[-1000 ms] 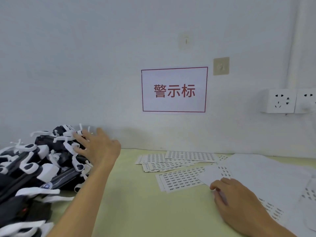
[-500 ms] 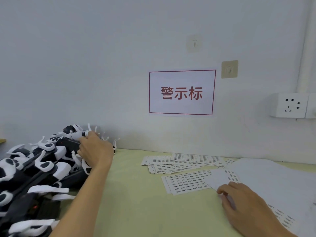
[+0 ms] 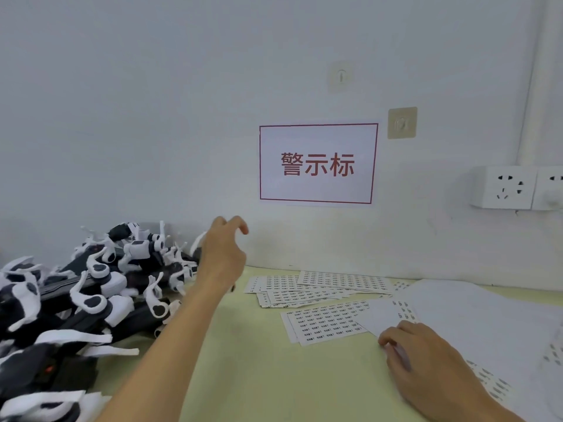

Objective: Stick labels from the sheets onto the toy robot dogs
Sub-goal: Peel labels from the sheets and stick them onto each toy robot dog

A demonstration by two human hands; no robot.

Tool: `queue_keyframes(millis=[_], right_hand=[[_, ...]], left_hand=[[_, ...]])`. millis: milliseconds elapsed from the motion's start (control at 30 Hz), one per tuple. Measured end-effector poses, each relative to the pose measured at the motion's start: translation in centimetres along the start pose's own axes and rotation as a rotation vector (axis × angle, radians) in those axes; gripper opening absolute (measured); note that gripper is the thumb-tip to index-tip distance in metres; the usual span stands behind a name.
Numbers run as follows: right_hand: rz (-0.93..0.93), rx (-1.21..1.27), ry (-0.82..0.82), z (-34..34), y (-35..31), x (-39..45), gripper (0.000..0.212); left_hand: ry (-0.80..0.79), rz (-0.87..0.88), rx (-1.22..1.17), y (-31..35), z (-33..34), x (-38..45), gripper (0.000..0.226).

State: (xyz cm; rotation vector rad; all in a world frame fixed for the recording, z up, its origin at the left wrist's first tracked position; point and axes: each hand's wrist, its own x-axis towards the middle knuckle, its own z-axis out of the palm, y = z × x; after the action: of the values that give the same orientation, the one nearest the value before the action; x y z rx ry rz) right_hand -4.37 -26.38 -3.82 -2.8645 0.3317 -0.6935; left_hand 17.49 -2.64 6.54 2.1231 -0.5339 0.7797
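A heap of black-and-white toy robot dogs [image 3: 100, 287] lies at the left of the pale green table [image 3: 259, 370]. My left hand [image 3: 224, 257] is raised at the heap's right edge, back toward me, fingers loosely curled. A white leg and a dark bit show at its edges, and whatever is in the palm is hidden. Several label sheets [image 3: 323, 322] lie spread in the middle. My right hand [image 3: 423, 363] rests on a white sheet [image 3: 384, 315] with a few labels, fingertips curled over its near corner.
Large white backing sheets [image 3: 487, 324] cover the table's right side. The wall right behind carries a red-framed sign [image 3: 316, 164] and power sockets [image 3: 505, 187]. More label sheets [image 3: 344, 281] lie stacked against the wall.
My left hand has lifted off the top of the dog heap and moved right and up, toward the wall. My right hand has stayed on the white sheet.
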Motion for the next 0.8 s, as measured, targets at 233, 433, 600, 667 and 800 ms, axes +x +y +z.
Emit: queue_keyframes(millis=[233,433,600,667,800], right_hand=[[-0.002,0.013,0.021,0.0,0.0,-0.3,0.02],[-0.015,-0.028,0.059,-0.4,-0.2,-0.3,0.041],[-0.06,0.257,0.14,-0.3,-0.3,-0.1,0.078],[-0.073,0.453,0.217,-0.3,-0.3,0.1,0.069],[-0.128,0.618,0.272,-0.4,-0.6,0.3,0.042]], left_hand=[[-0.182,-0.25,-0.711,3.9,2.6,-1.8,0.041],[-0.383,-0.257,-0.914,7.3,3.8,-3.9,0.036],[-0.448,-0.387,-1.09,9.0,4.2,-4.8,0.034],[-0.452,-0.462,-1.185,9.3,4.2,-4.9,0.031],[-0.472,-0.497,-1.115,9.7,4.1,-5.0,0.025]])
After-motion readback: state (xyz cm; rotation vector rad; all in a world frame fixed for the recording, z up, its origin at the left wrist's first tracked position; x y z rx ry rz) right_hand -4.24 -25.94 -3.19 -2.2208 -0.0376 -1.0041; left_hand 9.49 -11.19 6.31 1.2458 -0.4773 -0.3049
